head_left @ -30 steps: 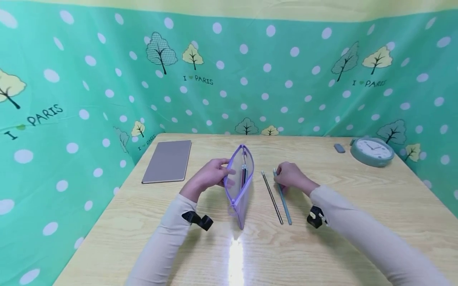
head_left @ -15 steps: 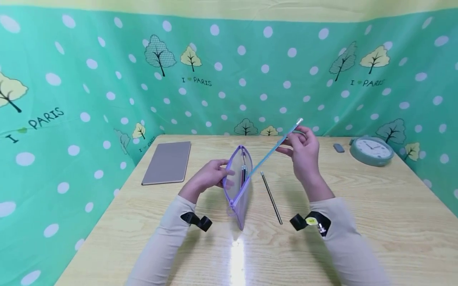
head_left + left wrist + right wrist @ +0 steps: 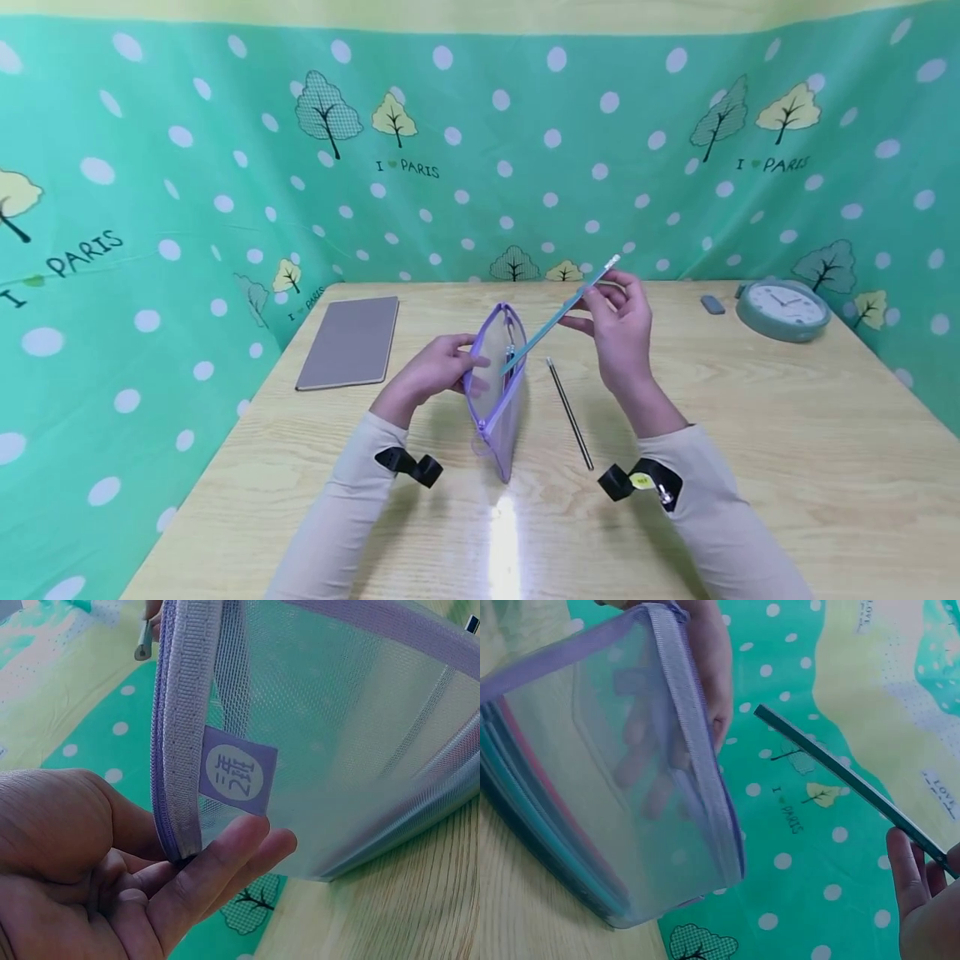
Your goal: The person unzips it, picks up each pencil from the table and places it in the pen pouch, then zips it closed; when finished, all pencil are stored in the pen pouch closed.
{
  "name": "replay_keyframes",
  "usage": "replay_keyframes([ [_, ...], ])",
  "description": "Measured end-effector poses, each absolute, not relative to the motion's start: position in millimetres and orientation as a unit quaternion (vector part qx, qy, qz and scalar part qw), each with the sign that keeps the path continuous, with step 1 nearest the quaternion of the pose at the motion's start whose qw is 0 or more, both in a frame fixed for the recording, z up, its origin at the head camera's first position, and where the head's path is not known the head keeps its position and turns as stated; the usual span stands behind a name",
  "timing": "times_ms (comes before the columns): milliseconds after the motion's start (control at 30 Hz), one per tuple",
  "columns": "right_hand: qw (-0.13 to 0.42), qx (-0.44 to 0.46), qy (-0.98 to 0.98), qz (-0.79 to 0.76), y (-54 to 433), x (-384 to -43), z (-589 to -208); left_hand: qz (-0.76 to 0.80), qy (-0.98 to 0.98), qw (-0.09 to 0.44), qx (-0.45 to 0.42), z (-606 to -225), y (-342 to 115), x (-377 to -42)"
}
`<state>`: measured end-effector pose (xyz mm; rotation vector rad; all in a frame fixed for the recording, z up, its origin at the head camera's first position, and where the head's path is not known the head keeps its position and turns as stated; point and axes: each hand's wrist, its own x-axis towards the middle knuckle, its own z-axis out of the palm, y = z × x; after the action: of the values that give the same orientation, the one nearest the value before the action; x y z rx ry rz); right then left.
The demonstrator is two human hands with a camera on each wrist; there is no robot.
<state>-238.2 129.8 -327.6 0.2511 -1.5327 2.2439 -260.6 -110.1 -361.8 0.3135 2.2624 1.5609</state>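
Note:
A mesh zip pencil pouch (image 3: 506, 429) with purple edging stands upright on the table, its mouth spread. My left hand (image 3: 435, 371) grips its left rim, thumb and fingers on either side of the zip edge. Several pencils (image 3: 555, 802) show through the mesh inside. Up to the right, my right hand (image 3: 626, 340) pinches a light blue pencil (image 3: 556, 320) near its white end. The pencil slants down to the left, and its lower end overlaps the pouch mouth in the head view; the right wrist view shows that end above the zip edge, apart from it.
On the table right of the pouch lies a dark striped pencil (image 3: 570, 414). A grey notebook (image 3: 350, 343) is at the back left. At the back right are a small grey-blue block (image 3: 712, 305) and a round clock (image 3: 783, 310). A dotted green curtain (image 3: 555, 167) hangs behind.
My right hand has picked the light blue pencil up off the table, raised and tilted it, then shifted left, bringing its lower end over the pouch mouth. My left hand stays nearly still.

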Motion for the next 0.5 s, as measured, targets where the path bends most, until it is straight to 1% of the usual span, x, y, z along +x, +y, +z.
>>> replay_keyframes([
  [133,0.183,0.111,-0.582,0.784,118.7,-234.5,-330.6,0.554,0.804,0.182,0.118,-360.1,-109.5,-261.6],
  [367,0.124,0.140,-0.628,0.755,101.1,-226.8,-339.6,0.554,0.803,0.186,0.115,-359.4,-108.7,-261.5],
  [500,0.113,0.141,-0.637,0.750,98.7,-225.3,-343.3,0.553,0.804,0.189,0.112,-360.9,-109.3,-261.0],
])
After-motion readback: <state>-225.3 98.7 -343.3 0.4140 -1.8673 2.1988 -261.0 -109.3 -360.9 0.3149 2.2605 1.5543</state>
